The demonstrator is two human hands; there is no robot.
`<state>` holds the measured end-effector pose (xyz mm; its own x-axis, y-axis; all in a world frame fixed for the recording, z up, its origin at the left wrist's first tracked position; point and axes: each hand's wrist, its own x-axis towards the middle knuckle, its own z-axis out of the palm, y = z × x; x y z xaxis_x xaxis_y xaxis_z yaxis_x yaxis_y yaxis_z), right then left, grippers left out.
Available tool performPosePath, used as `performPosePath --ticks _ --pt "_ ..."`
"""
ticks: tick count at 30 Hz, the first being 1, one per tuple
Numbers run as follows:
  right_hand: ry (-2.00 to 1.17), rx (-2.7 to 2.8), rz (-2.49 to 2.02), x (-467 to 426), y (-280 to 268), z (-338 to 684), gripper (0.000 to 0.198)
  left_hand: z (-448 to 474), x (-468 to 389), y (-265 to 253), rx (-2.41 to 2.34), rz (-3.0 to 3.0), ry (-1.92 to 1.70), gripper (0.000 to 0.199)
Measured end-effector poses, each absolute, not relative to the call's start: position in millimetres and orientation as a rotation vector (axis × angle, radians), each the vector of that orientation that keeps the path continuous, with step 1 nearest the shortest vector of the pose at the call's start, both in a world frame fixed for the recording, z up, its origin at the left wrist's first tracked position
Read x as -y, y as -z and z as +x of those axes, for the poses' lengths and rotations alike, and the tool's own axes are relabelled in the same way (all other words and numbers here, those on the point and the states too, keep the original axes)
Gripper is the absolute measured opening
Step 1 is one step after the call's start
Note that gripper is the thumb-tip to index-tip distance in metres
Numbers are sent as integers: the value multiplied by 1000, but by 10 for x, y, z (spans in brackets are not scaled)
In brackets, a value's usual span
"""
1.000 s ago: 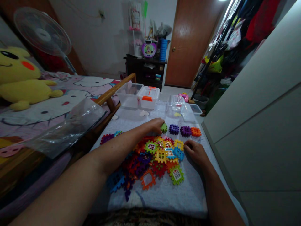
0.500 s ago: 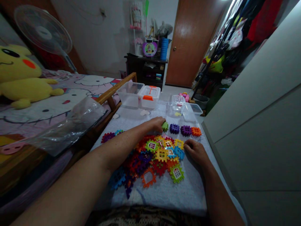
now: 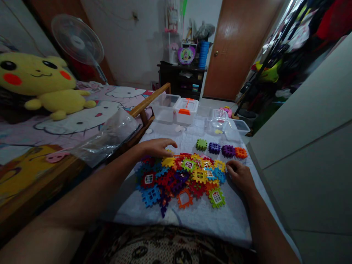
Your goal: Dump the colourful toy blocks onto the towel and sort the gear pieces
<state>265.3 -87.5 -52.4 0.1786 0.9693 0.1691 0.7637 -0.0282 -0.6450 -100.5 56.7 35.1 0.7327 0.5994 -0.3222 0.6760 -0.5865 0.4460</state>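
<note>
My left hand [image 3: 161, 147] hovers at the far left edge of the pile of colourful toothed building blocks [image 3: 181, 179], thumb and fingers apart with nothing between them. Just below its fingers lies a yellow block [image 3: 168, 161]. My right hand [image 3: 241, 176] rests on the cloth at the pile's right side, fingers curled in and no block visible in them. Closest to it is a blue block [image 3: 220, 174]. Behind the pile stands a row: a light green block [image 3: 201, 144], two purple blocks [image 3: 214, 147] and an orange block [image 3: 241, 153].
Clear plastic boxes [image 3: 165, 110], one lidded box with orange clips [image 3: 187, 112] among them, line the far end of the cloth-covered surface [image 3: 209, 223]. To the left are a wooden bed rail [image 3: 151, 99], a plastic bag [image 3: 110, 135] and a yellow plush toy [image 3: 55, 88]. A pale cabinet [image 3: 310, 146] flanks the right.
My left hand has let go of the light green block, leaving it in the row, and moved left and nearer to the pile. My right hand stays beside the pile. The view has shifted left.
</note>
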Motion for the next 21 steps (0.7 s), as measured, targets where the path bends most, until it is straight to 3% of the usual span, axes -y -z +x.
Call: performPosePath --ticks 5,21 --pt "-410 1629 -1856 861 550 2659 30 -1177 -232 -323 -1014 2457 190 63" --pt "-429 1642 -1853 853 598 2697 30 -1273 -13 -204 -1207 2501 -279 49"
